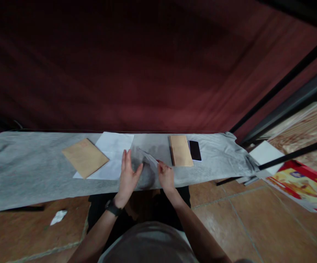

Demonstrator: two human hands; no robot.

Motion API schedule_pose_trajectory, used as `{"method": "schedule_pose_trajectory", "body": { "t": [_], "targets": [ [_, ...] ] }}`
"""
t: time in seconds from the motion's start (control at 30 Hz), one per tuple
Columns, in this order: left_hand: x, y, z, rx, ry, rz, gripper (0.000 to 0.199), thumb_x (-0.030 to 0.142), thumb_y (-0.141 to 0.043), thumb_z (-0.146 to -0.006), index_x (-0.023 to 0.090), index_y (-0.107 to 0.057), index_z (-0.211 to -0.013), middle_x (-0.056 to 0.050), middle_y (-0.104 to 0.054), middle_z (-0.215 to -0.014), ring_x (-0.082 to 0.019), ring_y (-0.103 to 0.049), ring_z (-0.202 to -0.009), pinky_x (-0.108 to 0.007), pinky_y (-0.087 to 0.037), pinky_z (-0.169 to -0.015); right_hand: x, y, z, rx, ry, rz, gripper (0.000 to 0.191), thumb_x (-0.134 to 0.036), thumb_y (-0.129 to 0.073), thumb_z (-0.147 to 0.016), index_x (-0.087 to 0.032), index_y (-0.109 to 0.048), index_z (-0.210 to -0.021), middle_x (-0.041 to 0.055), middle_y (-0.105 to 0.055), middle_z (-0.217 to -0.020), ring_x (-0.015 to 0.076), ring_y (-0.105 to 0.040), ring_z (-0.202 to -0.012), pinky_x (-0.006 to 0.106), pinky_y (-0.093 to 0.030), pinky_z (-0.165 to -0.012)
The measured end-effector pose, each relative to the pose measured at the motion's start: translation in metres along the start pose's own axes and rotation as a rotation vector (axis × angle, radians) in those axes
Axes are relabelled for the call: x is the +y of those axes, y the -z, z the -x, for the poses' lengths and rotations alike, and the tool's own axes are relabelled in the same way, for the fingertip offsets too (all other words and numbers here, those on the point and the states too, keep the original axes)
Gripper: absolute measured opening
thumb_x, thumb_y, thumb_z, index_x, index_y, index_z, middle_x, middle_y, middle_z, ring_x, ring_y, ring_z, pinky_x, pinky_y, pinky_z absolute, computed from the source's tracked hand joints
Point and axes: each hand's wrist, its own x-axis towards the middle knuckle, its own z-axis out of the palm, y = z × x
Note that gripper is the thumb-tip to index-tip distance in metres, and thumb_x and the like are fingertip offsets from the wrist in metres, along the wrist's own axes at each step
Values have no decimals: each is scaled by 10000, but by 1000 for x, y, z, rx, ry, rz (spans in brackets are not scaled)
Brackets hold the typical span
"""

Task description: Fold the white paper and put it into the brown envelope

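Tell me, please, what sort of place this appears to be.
It looks like a makeshift indoor workspace, perhaps in a home: a narrow, grey cloth-covered table, what seems to be a dark red curtain behind it, and a brown tiled floor.

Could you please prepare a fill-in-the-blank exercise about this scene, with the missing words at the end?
The right hand holds a raised piece of paper that is ____ in colour.
The dark watch is on the ____ wrist.
The phone lies to the ____ of the brown stack.
The envelope lying partly over the white sheets is ____ in colour.

Missing words: white; left; right; brown.
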Motion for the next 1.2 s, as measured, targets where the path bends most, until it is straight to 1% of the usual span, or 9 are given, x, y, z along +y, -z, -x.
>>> {"method": "schedule_pose_trajectory", "body": {
  "t": [0.07,0.17,0.27,0.43,0.6,0.7,0.8,1.0,1.2],
  "targets": [
    [-5,-5,3,24,307,252,867,331,-720,-828,221,-243,-1544,-161,-406,-1541,-308,-430,-1405,-494,-392,-1142,-4,-4,-3,32,-131,-384,245,-350,-537,-914,-215,-736,-958,46,-767,-906,207,-698,-816,301,-539,-754],
    [-13,-16,13,-123,580,561,741,349,-729,-814,175,-391,-1451,-139,-665,-1202,-263,-681,-1064,-444,-556,-947,-8,-13,-1,37,-316,-815,257,-435,-642,-803,-209,-716,-898,25,-753,-848,183,-681,-732,292,-547,-700],
    [-18,-23,21,-200,651,715,583,290,-773,-737,169,-547,-1262,-67,-706,-1031,-195,-697,-885,-353,-585,-832,-9,-19,6,33,-407,-915,329,-478,-702,-731,-193,-692,-896,39,-744,-842,178,-675,-700,297,-552,-665],
    [-36,-18,11,-216,562,507,588,238,-698,-716,172,-522,-1273,-42,-728,-961,-173,-689,-793,-281,-554,-663,3,-10,10,22,-470,-924,402,-502,-758,-671,-189,-665,-906,57,-738,-901,184,-688,-761,307,-580,-697],
    [-60,-4,-16,-338,446,346,755,193,-635,-683,149,-394,-1397,33,-676,-728,-151,-634,-593,-250,-481,-536,29,-2,-1,78,-507,-690,424,-571,-688,-699,-203,-599,-891,32,-700,-812,161,-659,-628,315,-597,-611],
    [-66,-6,-24,-247,400,312,760,220,-655,-684,143,-403,-1397,74,-608,-649,-121,-561,-528,-222,-420,-508,39,-6,-5,45,-504,-545,353,-550,-628,-748,-211,-568,-825,-3,-656,-718,147,-625,-530,297,-580,-540],
    [-66,-14,-25,-148,426,316,776,255,-677,-707,158,-388,-1421,61,-621,-714,-107,-549,-554,-216,-417,-530,43,-8,-5,14,-473,-410,282,-491,-586,-803,-210,-580,-823,-39,-602,-620,145,-601,-487,260,-531,-478],
    [-69,-29,-28,-98,385,232,744,215,-648,-731,161,-405,-1432,45,-602,-764,-115,-571,-621,-246,-482,-616,45,-1,-11,-6,-373,-42,102,-296,-604,-865,-215,-662,-888,25,-706,-739,194,-691,-708,264,-513,-647],
    [-71,-34,-36,-125,246,-29,674,176,-594,-772,152,-446,-1429,8,-613,-783,-175,-617,-718,-338,-529,-751,42,-3,-12,-54,-175,512,208,-291,-545,-953,-192,-667,-1089,108,-760,-869,236,-730,-788,297,-513,-697]
  ]
}}
